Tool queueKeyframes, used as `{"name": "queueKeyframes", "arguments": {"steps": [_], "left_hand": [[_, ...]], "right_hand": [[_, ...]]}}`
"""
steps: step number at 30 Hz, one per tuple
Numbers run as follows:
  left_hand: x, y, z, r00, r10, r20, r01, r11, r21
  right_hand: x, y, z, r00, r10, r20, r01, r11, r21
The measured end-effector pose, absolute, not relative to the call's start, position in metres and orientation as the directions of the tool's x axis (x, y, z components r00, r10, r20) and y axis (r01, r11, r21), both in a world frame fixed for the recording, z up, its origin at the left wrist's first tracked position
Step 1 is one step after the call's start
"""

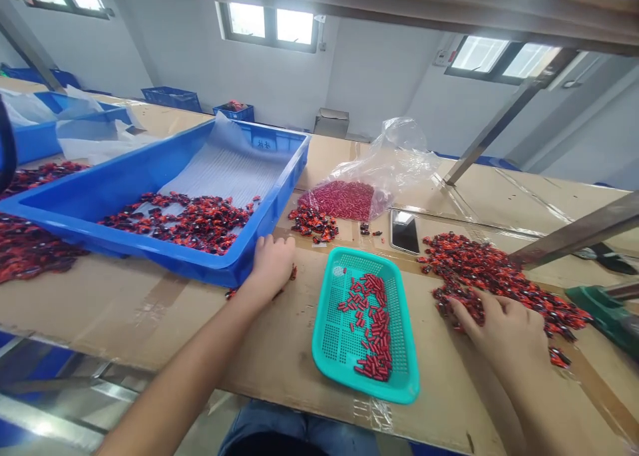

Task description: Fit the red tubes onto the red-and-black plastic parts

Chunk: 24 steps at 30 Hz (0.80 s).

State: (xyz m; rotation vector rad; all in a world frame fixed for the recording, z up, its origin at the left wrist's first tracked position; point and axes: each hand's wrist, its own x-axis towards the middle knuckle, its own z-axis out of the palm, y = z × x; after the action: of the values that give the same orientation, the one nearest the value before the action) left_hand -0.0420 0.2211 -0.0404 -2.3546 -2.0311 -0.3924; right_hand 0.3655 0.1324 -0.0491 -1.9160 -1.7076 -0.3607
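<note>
Pile of red-and-black pieces (469,259) right at the right hand (509,336), its long axis slanting from ahead-left of that hand down to its right! Thumb and fingers are spread, bent over the pile's near edge; the right hand is clearly the closer one. Across the worktop (279,369), the left hand (273,263) sits by the corner of the blue tray (282,206), fingers together, a few loose bits (293,273) beside it; can't tell if it's pinching any. Between both hands, the green basket (335,339) points lengthwise away, holding red tubes (378,346).
</note>
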Motion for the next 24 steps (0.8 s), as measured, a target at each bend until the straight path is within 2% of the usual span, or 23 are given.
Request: {"name": "queueKeyframes", "arguments": {"steps": [2, 4, 8, 11, 15, 18, 24], "left_hand": [[-0.039, 0.225, -0.042, 0.129, 0.976, 0.177, 0.972, -0.160, 0.173], [-0.037, 0.227, -0.043, 0.131, 0.975, 0.179, 0.963, -0.168, 0.212], [-0.035, 0.223, -0.039, 0.177, 0.960, 0.218, 0.903, -0.246, 0.351], [-0.033, 0.203, -0.028, 0.251, 0.926, 0.281, 0.793, -0.363, 0.489], [-0.031, 0.155, -0.017, 0.273, 0.880, 0.389, 0.615, -0.471, 0.633], [-0.029, 0.120, -0.016, 0.223, 0.862, 0.456, 0.533, -0.499, 0.683], [-0.023, 0.086, -0.020, 0.094, 0.837, 0.539, 0.394, -0.528, 0.752]], "right_hand": [[0.354, 0.128, -0.046, 0.075, 0.820, 0.567, 0.987, 0.022, -0.161], [0.332, 0.121, -0.040, -0.078, 0.834, 0.546, 0.980, 0.165, -0.112], [0.271, 0.111, -0.030, -0.403, 0.842, 0.359, 0.889, 0.454, -0.067], [0.235, 0.111, -0.032, -0.537, 0.817, 0.209, 0.833, 0.553, -0.025], [0.215, 0.119, -0.038, -0.554, 0.826, 0.099, 0.832, 0.553, 0.038], [0.212, 0.124, -0.041, -0.541, 0.840, 0.040, 0.841, 0.539, 0.054], [0.208, 0.128, -0.042, -0.479, 0.878, -0.022, 0.878, 0.479, 0.000]]}}
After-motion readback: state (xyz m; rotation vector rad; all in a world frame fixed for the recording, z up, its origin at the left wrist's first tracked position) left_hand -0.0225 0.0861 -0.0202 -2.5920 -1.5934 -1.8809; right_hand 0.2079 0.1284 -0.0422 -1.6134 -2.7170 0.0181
